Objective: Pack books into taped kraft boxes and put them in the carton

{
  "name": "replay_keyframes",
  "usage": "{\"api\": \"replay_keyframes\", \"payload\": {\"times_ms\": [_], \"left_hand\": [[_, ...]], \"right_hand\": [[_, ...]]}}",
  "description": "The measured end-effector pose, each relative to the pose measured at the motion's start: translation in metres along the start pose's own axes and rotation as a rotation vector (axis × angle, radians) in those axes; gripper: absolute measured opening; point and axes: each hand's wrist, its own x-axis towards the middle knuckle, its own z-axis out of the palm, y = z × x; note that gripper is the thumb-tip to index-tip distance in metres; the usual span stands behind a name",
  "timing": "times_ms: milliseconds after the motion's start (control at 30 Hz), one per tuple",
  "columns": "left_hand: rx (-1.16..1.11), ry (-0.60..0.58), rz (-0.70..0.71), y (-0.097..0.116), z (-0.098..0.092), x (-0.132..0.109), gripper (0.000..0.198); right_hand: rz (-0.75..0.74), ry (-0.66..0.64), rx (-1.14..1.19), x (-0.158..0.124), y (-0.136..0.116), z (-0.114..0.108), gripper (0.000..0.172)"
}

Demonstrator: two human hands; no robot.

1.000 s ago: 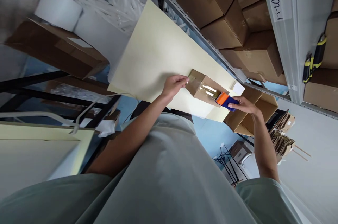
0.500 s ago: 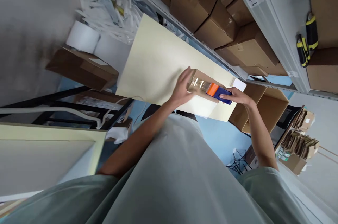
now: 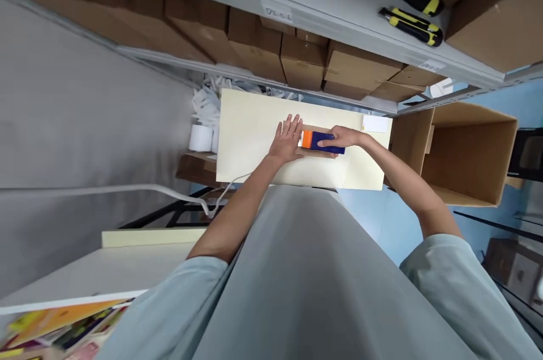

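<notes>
My right hand [image 3: 337, 138] is closed around a dark blue and orange block-shaped item [image 3: 326, 142], probably a small box, its orange end pointing left. Underneath lies a small brown carton [image 3: 314, 152], which shows along the item's upper and lower sides. My left hand [image 3: 287, 140] rests with outstretched, spread fingers over the carton's left end, close to the orange end. The palm hides that end of the carton. Both things are on a cream-coloured board or tabletop [image 3: 250, 134] in front of me.
Above the table runs a metal shelf [image 3: 271, 7] with brown cartons [image 3: 303, 60] and yellow-black utility knives [image 3: 413, 24]. A large open cardboard box [image 3: 466, 156] stands to the right. White rolls [image 3: 200, 138] and a white label [image 3: 375, 123] are nearby.
The view has turned and levelled. The blue and orange item has shifted left along the carton in my right hand. My left hand now lies flatter, fingers spread, near its orange end.
</notes>
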Motion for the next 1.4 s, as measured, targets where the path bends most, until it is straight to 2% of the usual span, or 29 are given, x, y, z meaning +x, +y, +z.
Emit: {"api": "replay_keyframes", "payload": {"times_ms": [133,200,400,467,567,667,767,933,1033,1133,1233,1400], "left_hand": [[0.069,-0.039,-0.036,0.003,-0.001,0.003,0.136],[0.081,-0.042,-0.041,0.004,0.0,0.004,0.136],[0.098,-0.059,-0.07,0.01,-0.001,0.006,0.143],[0.112,-0.074,-0.081,0.012,-0.002,0.007,0.146],[0.139,-0.087,-0.089,0.013,-0.003,0.008,0.147],[0.158,-0.094,-0.092,0.014,-0.003,0.008,0.148],[0.171,-0.098,-0.103,0.017,-0.002,0.009,0.148],[0.194,-0.094,-0.134,0.022,-0.001,0.008,0.144],[0.207,-0.091,-0.132,0.019,0.0,0.009,0.142],[0.224,-0.09,-0.151,0.021,0.004,0.01,0.144],[0.222,-0.077,-0.155,0.042,0.018,0.007,0.151],[0.176,0.069,0.137,0.111,0.055,-0.003,0.149]], "right_hand": [[0.004,0.023,0.008,-0.017,0.008,-0.004,0.072],[0.036,-0.002,0.023,-0.035,0.022,-0.011,0.074],[0.107,-0.065,0.17,-0.104,0.097,-0.035,0.081],[0.12,-0.05,0.211,-0.112,0.117,-0.036,0.081],[0.166,-0.031,0.223,-0.102,0.131,-0.033,0.08],[0.232,-0.022,0.136,-0.083,0.131,-0.028,0.076],[0.317,0.032,-0.076,-0.065,0.116,-0.019,0.069],[0.448,0.232,-0.367,-0.032,0.075,0.02,0.046],[0.502,0.355,-0.389,-0.022,0.064,0.048,0.037],[0.565,0.422,-0.312,-0.03,0.068,0.072,0.034],[0.596,0.543,-0.28,-0.05,0.076,0.088,0.039],[0.625,0.727,-0.207,-0.08,0.073,0.094,0.046]]}}
